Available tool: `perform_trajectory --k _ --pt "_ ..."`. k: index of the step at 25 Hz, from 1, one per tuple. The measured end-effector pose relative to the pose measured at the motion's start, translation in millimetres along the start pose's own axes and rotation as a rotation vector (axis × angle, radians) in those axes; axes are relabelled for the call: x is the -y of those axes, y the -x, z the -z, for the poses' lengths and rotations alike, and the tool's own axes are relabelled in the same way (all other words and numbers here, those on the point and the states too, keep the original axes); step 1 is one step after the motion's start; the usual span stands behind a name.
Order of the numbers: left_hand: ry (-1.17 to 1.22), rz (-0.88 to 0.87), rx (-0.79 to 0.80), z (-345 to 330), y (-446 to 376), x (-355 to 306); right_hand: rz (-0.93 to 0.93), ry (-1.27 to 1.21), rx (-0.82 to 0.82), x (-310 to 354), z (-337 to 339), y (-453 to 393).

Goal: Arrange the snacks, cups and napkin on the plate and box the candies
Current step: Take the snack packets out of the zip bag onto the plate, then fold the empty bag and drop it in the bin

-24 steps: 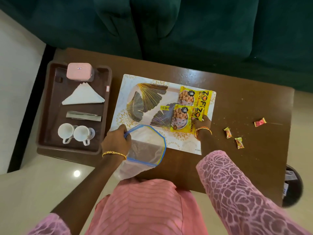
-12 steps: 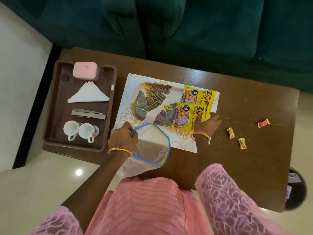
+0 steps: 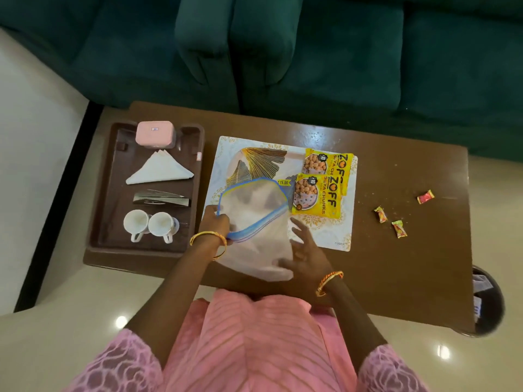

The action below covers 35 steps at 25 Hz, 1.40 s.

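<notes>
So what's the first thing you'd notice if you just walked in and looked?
Probably the two bright yellow snack packets on the right of the patterned plate mid-table. Then the clear blue-rimmed bag in front, its rim gripped by the left hand, right hand spread beside it. Three candies lie scattered far right.

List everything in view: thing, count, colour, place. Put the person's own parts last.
snack packets: 2, yellow, right side of plate
plate: 1, white with gold leaves, on placemat
placemat: 1, white and gold, table middle
zip bag: 1, clear with blue rim, over plate's near edge
candies: 3, wrapped, table right
tray: 1, brown, table left
pink box: 1, tray far end
napkin: 1, white, folded, in tray
cups: 2, white, tray near end
sofa: dark green, behind table
table: 1, brown
left hand: grips bag rim
right hand: fingers spread, on bag
</notes>
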<state>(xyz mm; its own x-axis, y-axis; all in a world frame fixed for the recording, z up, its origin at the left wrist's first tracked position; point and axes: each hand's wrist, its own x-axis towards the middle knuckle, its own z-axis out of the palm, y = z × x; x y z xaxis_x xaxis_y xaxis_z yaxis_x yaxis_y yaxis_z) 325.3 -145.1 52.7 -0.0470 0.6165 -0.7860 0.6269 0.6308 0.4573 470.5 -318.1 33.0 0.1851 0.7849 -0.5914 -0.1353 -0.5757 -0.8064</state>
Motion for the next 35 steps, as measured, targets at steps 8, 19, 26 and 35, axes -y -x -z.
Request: perform_trajectory --k 8,19,26,35 --pt "-0.019 0.080 0.197 40.9 20.6 4.5 0.013 0.151 -0.167 18.2 -14.8 -22.8" --pt "0.572 0.193 0.319 84.3 41.8 2.3 -0.082 -0.423 0.030 12.4 -73.7 -0.9" --pt "0.464 -0.084 0.257 108.6 30.1 -1.3 0.068 -0.253 -0.288 41.9 -76.7 4.7" --pt "0.212 -0.095 0.525 114.3 10.5 36.9 0.080 -0.402 -0.336 50.0 -64.0 28.2"
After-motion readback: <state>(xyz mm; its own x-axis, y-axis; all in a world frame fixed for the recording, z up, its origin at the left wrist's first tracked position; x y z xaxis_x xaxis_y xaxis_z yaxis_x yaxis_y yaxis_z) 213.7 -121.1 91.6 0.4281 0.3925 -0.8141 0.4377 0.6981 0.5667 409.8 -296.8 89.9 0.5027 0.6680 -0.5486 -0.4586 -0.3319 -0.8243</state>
